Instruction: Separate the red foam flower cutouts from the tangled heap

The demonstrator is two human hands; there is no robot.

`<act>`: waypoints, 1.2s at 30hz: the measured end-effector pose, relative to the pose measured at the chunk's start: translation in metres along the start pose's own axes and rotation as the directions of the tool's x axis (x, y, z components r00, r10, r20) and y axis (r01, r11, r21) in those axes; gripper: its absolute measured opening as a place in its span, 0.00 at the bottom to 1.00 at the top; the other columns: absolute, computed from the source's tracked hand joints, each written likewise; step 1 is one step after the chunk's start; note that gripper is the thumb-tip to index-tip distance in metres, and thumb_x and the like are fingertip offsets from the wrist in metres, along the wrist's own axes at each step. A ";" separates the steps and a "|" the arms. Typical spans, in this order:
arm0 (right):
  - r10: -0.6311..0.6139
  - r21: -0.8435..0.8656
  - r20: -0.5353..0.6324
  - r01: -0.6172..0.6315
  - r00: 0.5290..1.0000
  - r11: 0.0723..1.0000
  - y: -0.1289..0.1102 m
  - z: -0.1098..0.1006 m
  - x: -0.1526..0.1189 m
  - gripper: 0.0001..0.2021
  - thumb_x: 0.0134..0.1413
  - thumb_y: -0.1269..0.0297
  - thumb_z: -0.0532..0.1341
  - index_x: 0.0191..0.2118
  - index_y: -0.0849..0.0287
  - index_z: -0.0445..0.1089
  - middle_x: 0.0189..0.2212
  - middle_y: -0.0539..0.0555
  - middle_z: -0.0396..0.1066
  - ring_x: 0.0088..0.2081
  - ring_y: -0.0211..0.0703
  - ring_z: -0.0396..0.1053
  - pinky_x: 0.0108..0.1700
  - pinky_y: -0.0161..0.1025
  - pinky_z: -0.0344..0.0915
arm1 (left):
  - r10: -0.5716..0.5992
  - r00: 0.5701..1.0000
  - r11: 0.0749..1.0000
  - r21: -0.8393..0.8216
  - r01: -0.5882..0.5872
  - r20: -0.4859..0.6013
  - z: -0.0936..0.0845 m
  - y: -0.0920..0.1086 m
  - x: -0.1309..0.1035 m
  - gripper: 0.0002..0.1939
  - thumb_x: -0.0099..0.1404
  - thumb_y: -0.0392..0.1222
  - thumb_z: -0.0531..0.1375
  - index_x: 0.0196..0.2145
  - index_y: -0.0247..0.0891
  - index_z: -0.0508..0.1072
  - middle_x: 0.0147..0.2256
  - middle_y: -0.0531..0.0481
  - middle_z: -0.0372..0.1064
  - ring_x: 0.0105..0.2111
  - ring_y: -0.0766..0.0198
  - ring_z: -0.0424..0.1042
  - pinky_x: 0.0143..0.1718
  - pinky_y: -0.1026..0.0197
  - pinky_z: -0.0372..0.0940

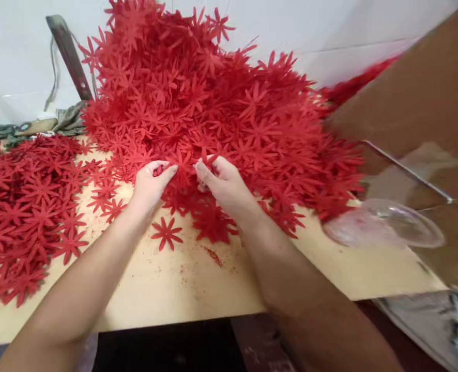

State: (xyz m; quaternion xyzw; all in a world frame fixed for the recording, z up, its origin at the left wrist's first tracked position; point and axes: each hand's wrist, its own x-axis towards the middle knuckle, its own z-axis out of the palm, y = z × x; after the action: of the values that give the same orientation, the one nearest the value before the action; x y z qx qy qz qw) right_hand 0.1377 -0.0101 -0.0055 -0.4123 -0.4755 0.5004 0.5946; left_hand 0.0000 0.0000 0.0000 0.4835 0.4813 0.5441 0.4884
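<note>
A tall heap of red flower-shaped pieces (198,93) rises behind both hands. My left hand (153,178) pinches the left edge of a red flower piece (184,170) at the heap's front. On its right side, my right hand (217,178) is closed with thumb and fingers together; small red bits show between the fingers, and exactly what it grips is partly hidden. A single red flower (167,233) lies flat on the table below the hands, and a darker red cluster (213,223) sits beside the right wrist.
Another pile of red flowers (31,206) covers the left of the pale table (167,299). To the right are a clear plastic dish (384,225), a thin metal rod (407,171) and a large brown board (418,103). A dark metal bar (69,57) leans behind.
</note>
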 end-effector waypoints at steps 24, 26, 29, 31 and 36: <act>0.163 0.169 -0.019 -0.158 0.986 0.973 -0.019 -0.017 0.006 0.22 0.38 0.49 0.68 0.21 0.57 0.56 0.15 0.41 0.54 0.17 0.26 0.53 0.18 0.28 0.52 | -0.083 0.977 0.995 -0.066 0.071 -0.198 -0.013 0.008 0.011 0.06 0.51 0.36 0.63 0.26 0.35 0.68 0.20 0.59 0.60 0.18 0.76 0.57 0.19 0.70 0.51; 0.203 0.175 -0.004 -0.199 0.979 0.964 -0.017 -0.015 0.006 0.19 0.44 0.53 0.66 0.22 0.58 0.57 0.16 0.43 0.58 0.18 0.27 0.56 0.19 0.28 0.54 | -0.036 0.990 0.999 -0.007 0.035 -0.133 -0.007 0.007 0.007 0.05 0.51 0.36 0.63 0.27 0.34 0.69 0.22 0.58 0.62 0.21 0.75 0.59 0.24 0.70 0.55; 0.149 0.083 -0.061 -0.144 0.987 0.986 -0.011 -0.014 0.008 0.13 0.47 0.61 0.64 0.22 0.59 0.61 0.15 0.43 0.61 0.17 0.27 0.58 0.20 0.28 0.54 | 0.025 0.997 0.999 0.041 -0.022 -0.067 -0.001 0.005 0.004 0.07 0.50 0.34 0.64 0.30 0.34 0.72 0.25 0.57 0.64 0.25 0.75 0.60 0.31 0.70 0.59; 0.087 -0.055 -0.090 -0.092 0.992 0.994 -0.008 -0.015 0.010 0.14 0.49 0.63 0.64 0.20 0.60 0.61 0.12 0.44 0.61 0.15 0.27 0.56 0.20 0.29 0.52 | 0.063 0.996 0.996 0.062 -0.059 -0.068 -0.002 0.004 0.005 0.09 0.51 0.34 0.64 0.33 0.34 0.73 0.26 0.56 0.65 0.26 0.75 0.60 0.33 0.69 0.60; 0.003 -0.255 -0.093 -0.026 0.996 0.967 -0.011 -0.015 0.009 0.22 0.52 0.56 0.61 0.13 0.59 0.59 0.09 0.45 0.58 0.13 0.27 0.54 0.19 0.31 0.50 | 0.143 0.989 0.984 0.108 -0.139 -0.029 -0.006 0.007 0.006 0.05 0.54 0.33 0.61 0.32 0.35 0.74 0.25 0.56 0.66 0.25 0.74 0.61 0.34 0.68 0.61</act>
State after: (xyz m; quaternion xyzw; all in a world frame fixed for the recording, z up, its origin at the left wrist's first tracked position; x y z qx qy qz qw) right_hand 0.1547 -0.0036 0.0034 -0.5116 -0.5053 0.4198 0.5538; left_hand -0.0071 0.0049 0.0071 0.5316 0.4827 0.5598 0.4135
